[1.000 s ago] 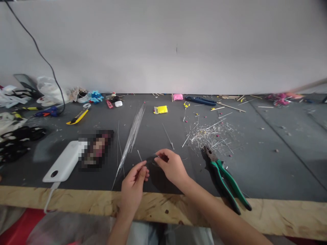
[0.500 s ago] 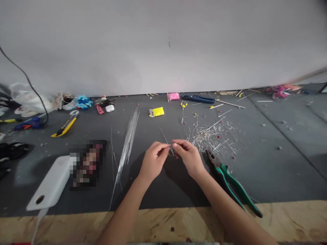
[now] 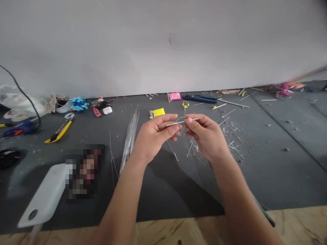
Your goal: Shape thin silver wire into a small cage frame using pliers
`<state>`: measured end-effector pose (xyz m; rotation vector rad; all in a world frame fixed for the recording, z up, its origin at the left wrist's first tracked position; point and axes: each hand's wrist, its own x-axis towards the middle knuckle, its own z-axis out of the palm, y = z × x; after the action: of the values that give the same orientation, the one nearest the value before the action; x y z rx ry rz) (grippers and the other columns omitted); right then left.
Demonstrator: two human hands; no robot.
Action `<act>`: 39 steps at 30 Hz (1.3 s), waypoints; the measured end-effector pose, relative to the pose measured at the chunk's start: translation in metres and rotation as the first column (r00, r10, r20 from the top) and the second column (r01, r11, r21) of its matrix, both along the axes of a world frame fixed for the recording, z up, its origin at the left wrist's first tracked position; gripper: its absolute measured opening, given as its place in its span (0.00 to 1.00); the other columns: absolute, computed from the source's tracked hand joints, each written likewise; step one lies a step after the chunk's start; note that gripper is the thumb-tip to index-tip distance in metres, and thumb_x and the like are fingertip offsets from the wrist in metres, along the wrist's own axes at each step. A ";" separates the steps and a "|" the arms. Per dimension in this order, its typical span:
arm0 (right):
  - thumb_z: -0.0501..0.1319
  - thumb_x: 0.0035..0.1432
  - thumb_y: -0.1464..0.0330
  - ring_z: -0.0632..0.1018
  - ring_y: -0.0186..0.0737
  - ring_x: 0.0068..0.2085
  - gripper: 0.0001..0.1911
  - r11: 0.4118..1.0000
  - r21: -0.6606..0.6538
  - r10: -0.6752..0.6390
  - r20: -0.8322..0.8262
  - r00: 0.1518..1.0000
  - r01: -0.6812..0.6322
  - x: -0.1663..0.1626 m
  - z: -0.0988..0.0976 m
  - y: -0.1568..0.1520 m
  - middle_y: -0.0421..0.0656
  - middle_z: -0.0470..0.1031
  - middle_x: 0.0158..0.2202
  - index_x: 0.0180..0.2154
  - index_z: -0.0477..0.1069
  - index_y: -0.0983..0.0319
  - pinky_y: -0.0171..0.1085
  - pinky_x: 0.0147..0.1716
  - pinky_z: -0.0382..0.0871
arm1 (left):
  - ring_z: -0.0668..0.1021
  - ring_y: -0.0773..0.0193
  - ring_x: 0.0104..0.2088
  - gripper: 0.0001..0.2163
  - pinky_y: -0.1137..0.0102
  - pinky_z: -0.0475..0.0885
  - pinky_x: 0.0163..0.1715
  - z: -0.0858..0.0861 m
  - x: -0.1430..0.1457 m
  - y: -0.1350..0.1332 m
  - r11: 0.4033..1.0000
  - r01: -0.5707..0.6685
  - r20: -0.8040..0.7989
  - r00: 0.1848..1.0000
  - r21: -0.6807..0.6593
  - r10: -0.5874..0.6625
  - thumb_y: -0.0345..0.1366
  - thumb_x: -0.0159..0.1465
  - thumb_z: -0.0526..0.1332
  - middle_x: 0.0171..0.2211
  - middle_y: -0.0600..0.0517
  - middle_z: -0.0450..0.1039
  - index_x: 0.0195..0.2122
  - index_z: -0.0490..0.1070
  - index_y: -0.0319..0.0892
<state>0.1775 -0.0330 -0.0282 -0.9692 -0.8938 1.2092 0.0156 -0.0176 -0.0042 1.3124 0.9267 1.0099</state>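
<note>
– what have you got there?

– a thin wire (image 3: 176,123). it looks raised off the table (image 3: 166,200), to the right of the yellow packet (image 3: 158,111) and nearer to me.

– and how does each grip stand?

– my right grip (image 3: 208,137) pinches it between thumb and fingers, its straight length running out along the forefinger. my left grip (image 3: 153,137) has the thumb bent in toward the fingers where the wire crosses them; whether it clamps, i can't make out.

– why so close together?

– fingertips, i'd judge, give finer control over something this thin, and a short gap keeps it from springing. a curved strand (image 3: 180,118) arches between them; i can't say whether it's the same piece.

– and the things around you?

– the wire bundle (image 3: 130,136), left of the packet and nearer me, lies lengthwise, probably so single pieces draw off easily. the scraps (image 3: 236,149), right of the packet and nearer me, seem gathered out of the way. a green handle (image 3: 267,216) pokes from under my right forearm (image 3: 236,190), well to the packet's right, likely left near for a quick reach.
</note>
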 end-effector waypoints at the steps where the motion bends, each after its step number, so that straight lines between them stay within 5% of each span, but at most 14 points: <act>1: 0.68 0.51 0.64 0.70 0.30 0.25 0.06 1.000 0.011 0.013 0.029 0.999 -0.013 0.002 0.005 -0.001 0.35 0.72 0.25 0.34 0.79 0.55 0.34 0.25 0.66 | 0.80 0.64 0.33 0.15 0.71 0.76 0.31 0.006 -0.001 0.000 1.000 0.001 -0.011 1.000 0.006 -0.001 0.35 0.57 0.67 0.33 0.51 0.80 0.47 0.75 0.43; 15: 0.65 0.56 0.64 0.74 0.33 0.27 0.03 0.997 -0.015 0.070 0.011 0.998 -0.069 -0.007 0.032 -0.016 0.37 0.74 0.25 0.33 0.77 0.55 0.32 0.24 0.71 | 0.77 0.67 0.27 0.05 0.71 0.77 0.27 0.026 -0.009 -0.004 0.988 0.037 0.187 0.982 -0.150 -0.009 0.34 0.60 0.64 0.25 0.53 0.75 0.36 0.78 0.41; 21: 0.65 0.56 0.66 0.77 0.33 0.27 0.02 0.995 -0.020 -0.103 -0.083 0.991 0.102 -0.024 0.029 -0.013 0.38 0.78 0.29 0.33 0.77 0.55 0.33 0.22 0.73 | 0.77 0.67 0.35 0.16 0.71 0.77 0.36 0.013 -0.001 -0.007 0.984 0.108 0.366 0.930 -0.142 -0.049 0.30 0.54 0.69 0.33 0.55 0.74 0.44 0.76 0.48; 24: 0.65 0.57 0.67 0.79 0.34 0.28 0.02 0.995 -0.017 -0.105 -0.147 0.984 0.103 -0.026 0.027 -0.011 0.38 0.79 0.29 0.32 0.78 0.54 0.33 0.22 0.74 | 0.79 0.63 0.42 0.12 0.70 0.76 0.38 0.001 0.009 -0.009 0.978 0.085 0.417 0.909 -0.192 0.003 0.30 0.55 0.68 0.40 0.53 0.77 0.40 0.76 0.48; 29: 0.67 0.55 0.65 0.80 0.35 0.30 0.02 0.994 -0.062 -0.098 -0.045 0.994 0.095 -0.014 0.027 -0.012 0.39 0.80 0.31 0.32 0.79 0.55 0.32 0.24 0.76 | 0.78 0.67 0.33 0.08 0.69 0.75 0.36 -0.006 0.008 -0.007 0.988 -0.024 0.330 0.941 -0.154 0.074 0.37 0.57 0.68 0.35 0.53 0.79 0.39 0.78 0.48; 39: 0.67 0.55 0.62 0.78 0.34 0.27 0.04 0.987 -0.105 0.129 0.101 0.986 -0.119 0.008 0.030 -0.014 0.39 0.80 0.28 0.32 0.80 0.54 0.33 0.23 0.77 | 0.73 0.69 0.25 0.07 0.72 0.69 0.27 0.010 -0.017 -0.004 0.992 0.059 0.064 0.997 -0.111 -0.052 0.39 0.59 0.66 0.26 0.55 0.73 0.39 0.80 0.50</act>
<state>0.1853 -0.0469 0.0018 -1.0794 -0.9992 1.3270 -0.0011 -0.0212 0.0058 1.2002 0.8839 0.9365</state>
